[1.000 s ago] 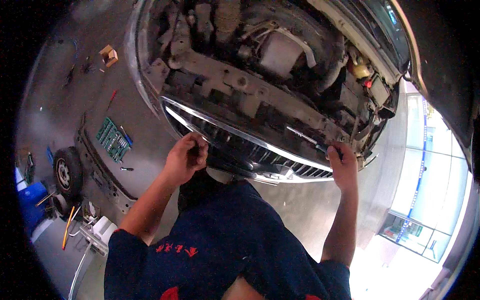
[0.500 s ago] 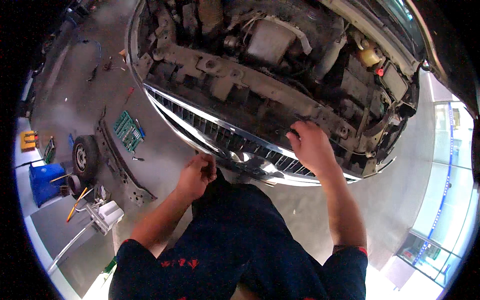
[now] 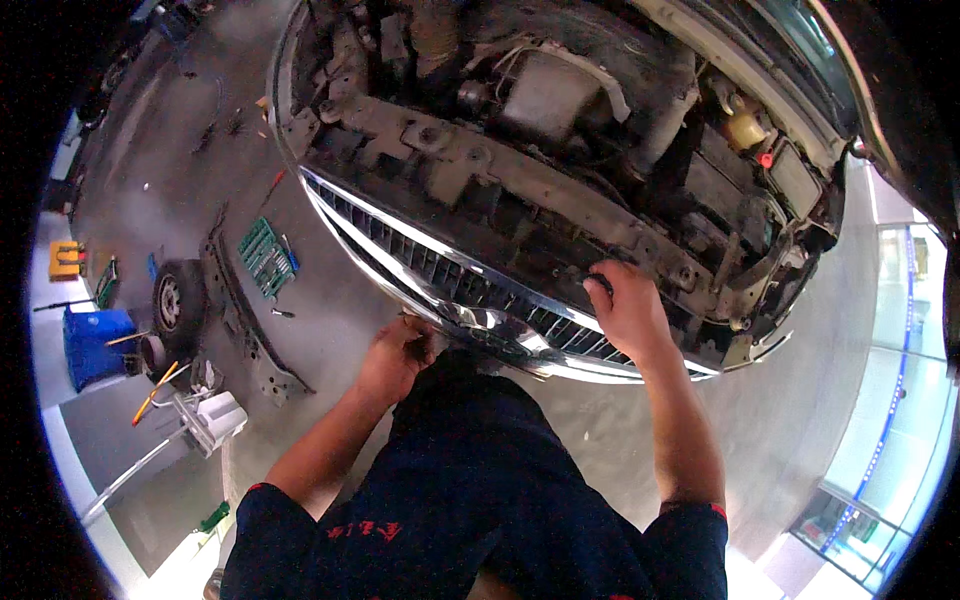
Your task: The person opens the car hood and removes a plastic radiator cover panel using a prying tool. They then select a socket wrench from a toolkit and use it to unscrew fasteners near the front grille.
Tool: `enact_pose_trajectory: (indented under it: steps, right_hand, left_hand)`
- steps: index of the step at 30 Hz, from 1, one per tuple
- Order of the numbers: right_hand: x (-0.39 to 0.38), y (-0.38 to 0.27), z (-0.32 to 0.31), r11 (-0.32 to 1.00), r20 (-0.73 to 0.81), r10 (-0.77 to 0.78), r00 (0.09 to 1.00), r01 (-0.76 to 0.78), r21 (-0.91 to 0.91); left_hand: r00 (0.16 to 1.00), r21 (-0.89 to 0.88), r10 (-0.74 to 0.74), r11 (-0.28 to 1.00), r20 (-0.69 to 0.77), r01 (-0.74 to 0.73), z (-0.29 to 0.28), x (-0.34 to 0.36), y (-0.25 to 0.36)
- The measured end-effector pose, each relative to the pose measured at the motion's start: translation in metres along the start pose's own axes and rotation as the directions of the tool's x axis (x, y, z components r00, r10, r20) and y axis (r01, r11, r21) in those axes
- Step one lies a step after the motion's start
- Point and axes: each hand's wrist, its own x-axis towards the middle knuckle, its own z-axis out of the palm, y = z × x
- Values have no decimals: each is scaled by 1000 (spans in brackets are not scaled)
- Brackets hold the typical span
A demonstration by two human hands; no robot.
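The front of a car with its engine bay uncovered lies before me, with a chrome-edged grille (image 3: 455,275) running along its front. My right hand (image 3: 634,312) is over the grille's upper edge, towards its right end. Its thumb and forefinger are curled together by a small dark spot; whether that is a held part or the car's own cannot be made out. My left hand (image 3: 398,358) is low, close to the grille's lower chrome edge. Its fingers are bent inward, and anything between them is hidden.
In the bay sit an engine cover (image 3: 550,95) and a yellowish reservoir (image 3: 745,130). On the floor to the left are a green socket set (image 3: 263,255), a long dark metal beam (image 3: 240,320), a wheel (image 3: 178,300), a blue bin (image 3: 95,348) and a white stand (image 3: 213,420).
The whole scene has shifted slightly down and to the right in the picture. Both hands keep nearly the same places by the grille, fingers still curled.
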Motion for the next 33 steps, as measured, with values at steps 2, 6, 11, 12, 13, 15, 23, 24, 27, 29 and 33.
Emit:
enact_pose_trajectory:
  steps: [2, 6, 11, 12, 13, 15, 23, 24, 27, 29, 33]
  right_hand:
    - [2, -1, 2, 1000, -43, 1, 999, -1, -19]
    - [4, -6, 3, 999, -39, 26, 999, -27, -18]
    - [9, -20, 1, 994, -14, 96, 995, -97, -60]
    - [11, -25, -2, 993, -13, 98, 995, -99, -63]
    - [14, -31, -5, 991, 33, 91, 995, -88, -103]
    - [21, -37, -6, 986, 76, 86, 993, -75, -146]
    - [50, -83, 10, 945, 325, -14, 946, 119, -305]
    - [51, -79, 18, 954, 272, -28, 962, 106, -279]
    - [56, -60, 30, 976, 36, -163, 986, 167, -137]
    - [54, -56, 39, 981, -54, 135, 989, -126, 146]
    - [36, -49, 81, 646, -185, 215, 959, 2, 763]
  left_hand:
    - [999, -41, -42, 998, 18, 43, -4, 9, 6]
    - [995, -3, -98, 995, 35, 99, 1, 23, 20]
    - [997, 171, -64, 984, 47, 55, 13, 44, 35]
    - [991, 242, -47, 970, 123, 16, 9, 46, 34]
    - [990, 242, -50, 970, 128, 18, 12, 47, 35]
    - [995, 152, -75, 986, 70, 64, 21, 47, 35]
    - [993, 187, -100, 978, 56, 88, 27, 45, 25]
    - [995, 203, -95, 975, 35, 86, 30, 44, 23]
    - [997, 174, -59, 984, 45, 50, 26, 49, 12]
    - [999, 145, -49, 988, 3, 48, 27, 49, 3]
    - [998, 200, 37, 979, -47, -27, 33, 44, -7]
